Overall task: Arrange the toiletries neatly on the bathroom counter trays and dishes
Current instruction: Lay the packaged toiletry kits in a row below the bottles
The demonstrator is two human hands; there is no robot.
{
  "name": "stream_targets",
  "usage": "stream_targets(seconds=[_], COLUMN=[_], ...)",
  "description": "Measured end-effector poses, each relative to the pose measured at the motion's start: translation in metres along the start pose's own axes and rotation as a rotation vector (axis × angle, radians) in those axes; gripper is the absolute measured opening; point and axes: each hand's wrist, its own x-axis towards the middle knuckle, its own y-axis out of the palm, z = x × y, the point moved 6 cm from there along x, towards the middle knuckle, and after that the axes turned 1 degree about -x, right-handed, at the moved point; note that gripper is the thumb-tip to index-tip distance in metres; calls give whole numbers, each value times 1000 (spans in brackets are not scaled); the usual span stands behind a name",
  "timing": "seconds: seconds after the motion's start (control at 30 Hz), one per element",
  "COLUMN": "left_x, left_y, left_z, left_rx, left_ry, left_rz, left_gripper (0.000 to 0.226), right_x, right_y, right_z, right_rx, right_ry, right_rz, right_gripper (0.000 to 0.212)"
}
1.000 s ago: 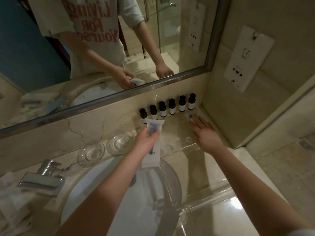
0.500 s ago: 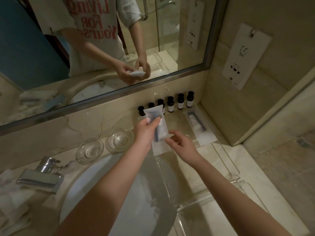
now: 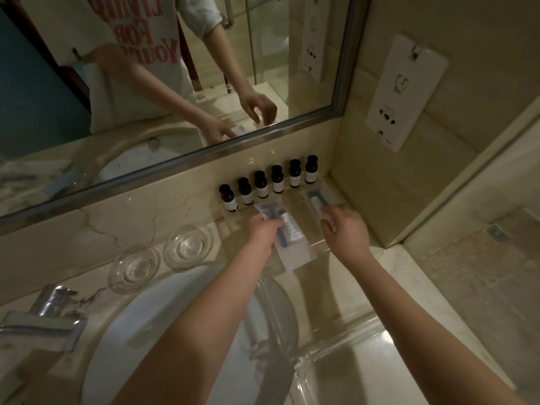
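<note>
Here, left fingers [image 3: 271, 223]: curled and clamped on the far end of the left packet [image 3: 293, 245], thumb hidden; the grip seems meant to steer it flat and straight.
Left hand [image 3: 263, 232]: knuckles up, low over the clear tray [image 3: 344, 353].
Left packet: a clear sachet with a dark blue item inside, running from under these fingers back toward the wrist, apparently on the tray floor, though contact is hard to judge.
Right fingers [image 3: 329, 223]: bent down onto the near end of the right packet [image 3: 315, 198], seemingly pinching it to square it up.
Right hand [image 3: 347, 233]: beside the left, the two apart.
Right packet: stretches away from the fingertips toward the wall corner, roughly parallel to the other.
Bottles [image 3: 276, 179]: six small dark ones in a row just beyond both sets of fingers, against the backsplash; the packets likely line up in front of them.
Glass dishes [image 3: 191, 244]: two, well off to the left of the left hand, holding nothing.
Basin [image 3: 163, 340]: beneath the forearms.
Step, as I judge it: aligning both packets side by side.
</note>
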Motion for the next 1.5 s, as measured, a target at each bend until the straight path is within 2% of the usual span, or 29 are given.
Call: stream_targets(seconds=[0.1,0.17,0.23,0.33,0.43,0.67,0.8,1.1,1.27,1.5], left_x=[6,7,13,16,14,13,9,-3,-28,-76], left_y=[14,22,28,31,30,33,35,16,-20,-101], left_z=[0,-4,-7,-13,-16,-13,-15,-24,-28,-1], left_rx=[33,34,53,186,346,301,336,792,1071,1223], left_ry=[-30,-19,16,111,159,137,154,264,455,545], left_rz=[15,26,23,-26,-69,-21,-13,-30,-115,-176], left_gripper=[35,34,32,12,15,29,19,33,37,46], right_x=[10,13,15,19,19,20,19,9,-13,-67], right_y=[8,18,23,26,23,20,20,9,4,2], right_z=[-14,-21,-25,-25,-20,-15,-15,5,32,96], right_rx=[-154,-201,-200,-216,-236,-280,-293,-305,-296,-259], right_ry=[-27,-19,-9,-10,-23,11,40,-6,-75,-196], right_rz=[77,134,136,112,62,-20,-4,-29,4,123], right_gripper=[47,50,47,48,42,33,31,40,46,44])
